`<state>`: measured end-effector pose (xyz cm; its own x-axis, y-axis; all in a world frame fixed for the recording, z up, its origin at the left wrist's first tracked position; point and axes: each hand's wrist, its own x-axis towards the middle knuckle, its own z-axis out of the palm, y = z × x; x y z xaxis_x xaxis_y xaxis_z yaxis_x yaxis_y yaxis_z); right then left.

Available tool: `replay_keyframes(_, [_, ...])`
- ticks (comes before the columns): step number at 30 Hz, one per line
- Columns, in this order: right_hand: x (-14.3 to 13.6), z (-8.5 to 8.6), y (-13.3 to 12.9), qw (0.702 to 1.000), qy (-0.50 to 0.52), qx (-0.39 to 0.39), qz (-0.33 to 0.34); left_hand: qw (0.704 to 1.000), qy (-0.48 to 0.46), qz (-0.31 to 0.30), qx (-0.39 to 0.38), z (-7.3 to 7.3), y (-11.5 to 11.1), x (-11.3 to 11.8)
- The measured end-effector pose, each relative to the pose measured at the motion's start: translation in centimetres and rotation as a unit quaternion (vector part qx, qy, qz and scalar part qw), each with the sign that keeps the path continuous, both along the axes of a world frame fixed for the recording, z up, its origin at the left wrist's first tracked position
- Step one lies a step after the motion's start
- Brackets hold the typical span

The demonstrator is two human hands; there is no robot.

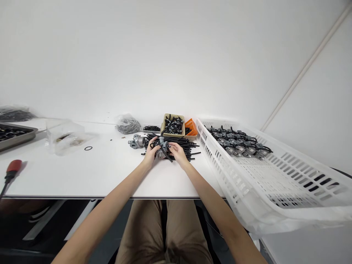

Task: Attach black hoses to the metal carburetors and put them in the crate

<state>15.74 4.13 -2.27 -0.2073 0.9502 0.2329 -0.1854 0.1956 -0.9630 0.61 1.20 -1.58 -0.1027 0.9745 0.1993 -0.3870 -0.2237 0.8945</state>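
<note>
Both hands meet over a white tabletop (pixel 110 176) set against a plain white wall (pixel 165 55). Left hand (pixel 152 151) and right hand (pixel 178 152) are closed around a small grey metal part (pixel 162 148) with a black hose, held just above a pile of black tubes (pixel 181 145). A second metal part (pixel 136 141) lies just left. Behind: tan box (pixel 173 125), orange basket (pixel 190 127). A white crate (pixel 275 176) sits right, holding more parts. Red-handled tool (pixel 12 168) lies far left.

Metal tray (pixel 16 136) (left edge cut off), its small dark contents indistinct
</note>
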Motion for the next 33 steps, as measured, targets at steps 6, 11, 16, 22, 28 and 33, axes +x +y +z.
replay_keyframes(6, [0.2,0.3,0.1,0.995,-0.043,0.047,-0.074,0.989,0.075,0.107,0.067,-0.7,0.9,-0.2])
replay_keyframes(11, [0.0,0.2,-0.5,0.972,-0.168,0.157,-0.044,0.965,0.167,0.177,0.100,-1.2,1.3,-0.7])
replay_keyframes(16, [0.0,0.2,-0.7,0.945,-0.242,0.208,-0.070,0.954,0.188,0.204,0.115,-1.0,1.2,-0.7])
replay_keyframes(22, [-0.5,0.2,-1.2,0.947,-0.204,0.225,-0.100,0.970,0.127,0.189,0.086,-0.2,0.7,-0.4])
replay_keyframes(28, [-0.9,0.3,-1.6,0.967,-0.128,0.205,-0.077,0.979,0.107,0.157,0.070,-0.4,1.1,-0.6])
replay_keyframes(33, [-1.1,0.1,-1.4,0.978,-0.074,0.189,-0.053,0.987,0.086,0.123,0.062,-0.5,1.1,-0.5])
